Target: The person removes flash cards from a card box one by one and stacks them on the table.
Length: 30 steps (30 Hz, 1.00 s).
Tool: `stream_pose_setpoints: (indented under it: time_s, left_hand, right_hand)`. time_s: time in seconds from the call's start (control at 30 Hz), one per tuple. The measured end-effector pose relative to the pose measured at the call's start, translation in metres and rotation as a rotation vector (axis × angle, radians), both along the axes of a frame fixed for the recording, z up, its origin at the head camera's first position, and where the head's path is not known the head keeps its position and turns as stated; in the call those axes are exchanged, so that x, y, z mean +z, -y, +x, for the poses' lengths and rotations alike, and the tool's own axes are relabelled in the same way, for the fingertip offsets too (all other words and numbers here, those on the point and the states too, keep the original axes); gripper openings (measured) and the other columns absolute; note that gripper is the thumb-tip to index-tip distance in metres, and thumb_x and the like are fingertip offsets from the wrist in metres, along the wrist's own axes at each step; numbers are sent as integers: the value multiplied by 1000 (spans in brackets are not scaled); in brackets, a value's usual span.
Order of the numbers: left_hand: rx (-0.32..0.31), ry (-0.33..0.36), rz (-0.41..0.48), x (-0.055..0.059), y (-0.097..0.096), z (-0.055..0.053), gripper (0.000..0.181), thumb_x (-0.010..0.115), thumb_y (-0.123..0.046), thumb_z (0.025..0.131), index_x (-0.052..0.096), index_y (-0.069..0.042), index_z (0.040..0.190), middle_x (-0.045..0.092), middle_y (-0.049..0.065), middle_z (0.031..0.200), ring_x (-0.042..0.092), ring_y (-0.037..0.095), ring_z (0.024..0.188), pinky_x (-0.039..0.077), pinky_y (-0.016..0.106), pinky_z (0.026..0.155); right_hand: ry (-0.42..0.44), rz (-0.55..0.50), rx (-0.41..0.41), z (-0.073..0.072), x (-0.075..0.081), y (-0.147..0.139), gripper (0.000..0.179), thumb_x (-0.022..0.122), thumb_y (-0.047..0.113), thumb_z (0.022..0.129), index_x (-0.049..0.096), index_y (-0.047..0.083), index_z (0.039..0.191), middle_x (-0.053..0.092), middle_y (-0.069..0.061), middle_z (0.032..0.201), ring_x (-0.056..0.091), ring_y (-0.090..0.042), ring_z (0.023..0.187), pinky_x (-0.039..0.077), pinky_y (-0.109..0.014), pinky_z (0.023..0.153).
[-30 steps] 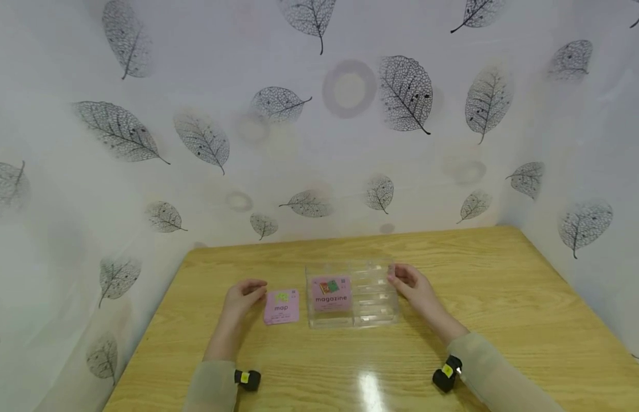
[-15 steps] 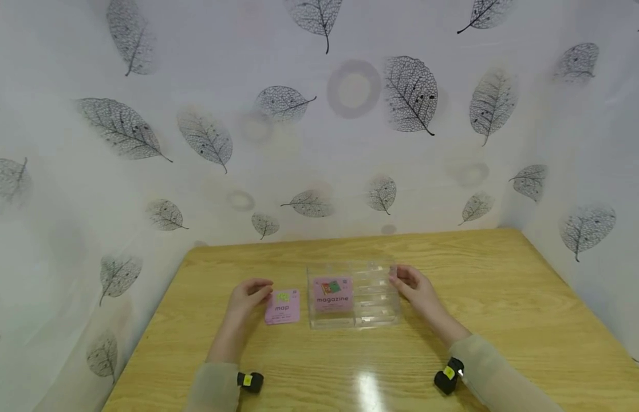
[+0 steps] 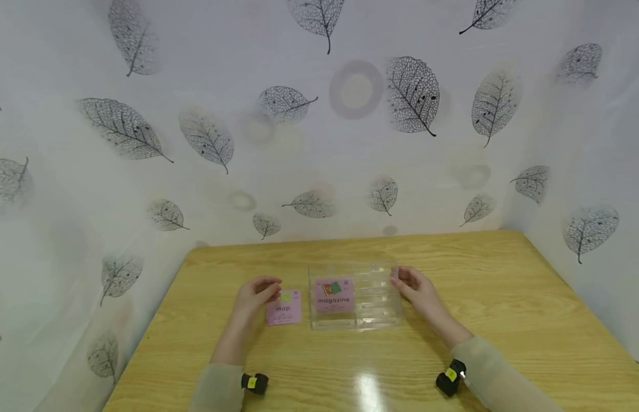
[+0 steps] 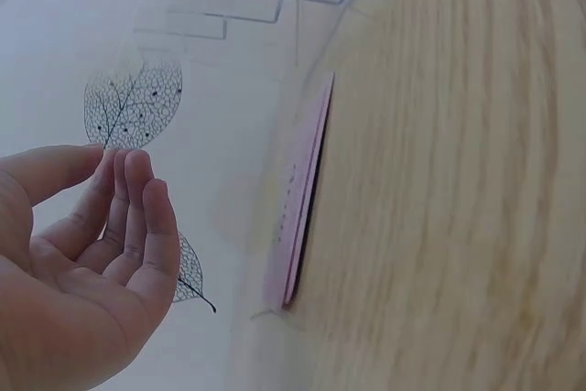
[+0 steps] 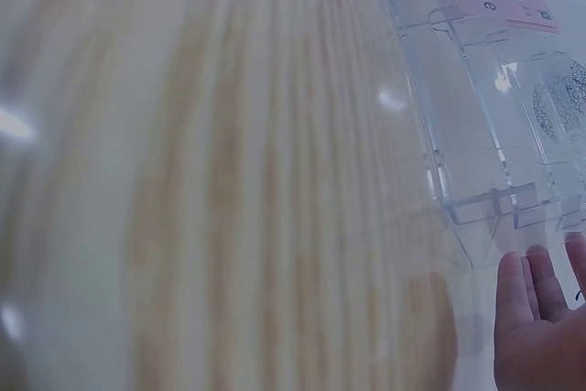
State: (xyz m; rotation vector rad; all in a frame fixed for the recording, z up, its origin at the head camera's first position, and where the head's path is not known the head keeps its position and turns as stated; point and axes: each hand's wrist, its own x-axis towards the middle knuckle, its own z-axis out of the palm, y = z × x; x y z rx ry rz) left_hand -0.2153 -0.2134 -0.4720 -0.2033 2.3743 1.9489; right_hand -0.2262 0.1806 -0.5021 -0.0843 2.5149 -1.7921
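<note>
A small stack of pink cards (image 3: 284, 313), its top one printed "map", lies on the table left of the clear plastic tray. My left hand (image 3: 256, 297) hovers over the stack's far left corner, thumb and fingertips brought together with nothing visible between them. The left wrist view shows the fingers of this hand (image 4: 101, 244) loosely bent, apart from the cards (image 4: 300, 199). Pink "magazine" cards (image 3: 334, 302) sit in the left compartment of the tray (image 3: 378, 306). My right hand (image 3: 414, 286) pinches the tray's far right edge between thumb and fingers.
Stepped ridges fill the tray's right half (image 5: 467, 107). The wooden table (image 3: 319, 366) reaches back to a leaf-printed curtain (image 3: 319, 143), which also hangs at both sides. Black wrist cameras sit on both sleeves.
My left hand has moved right, from beside the "map" cards to over their far left corner. The right hand stays at the tray's edge. The head view has shifted slightly.
</note>
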Motion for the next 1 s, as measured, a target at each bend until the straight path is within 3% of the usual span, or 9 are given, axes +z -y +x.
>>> stream_pose_setpoints:
  time_s: [0.2,0.47,1.0]
  left_hand:
    - [-3,14,28,9,-8,-2,25,63,-2,103,66,6,126,70,27,127,72,17,101,60,17,86]
    - [-38,-22,8,17,-17,0,24,64,-3,103,67,7,124,73,24,121,70,7,90,60,17,85]
    - [-86,-74,21,16,-36,-1,22,65,1,101,68,9,121,72,29,119,70,8,88,61,19,84]
  right_hand:
    - [23,-22,3,-2,2,0,53,59,24,111,46,-6,152,55,-28,149,54,-37,138,46,-6,91]
    - [21,-28,8,-1,2,0,53,60,23,110,46,-6,152,56,-28,149,55,-38,138,47,-5,89]
    - [8,-17,20,1,2,-1,53,59,26,111,46,-5,152,56,-27,147,57,-31,134,49,-7,91]
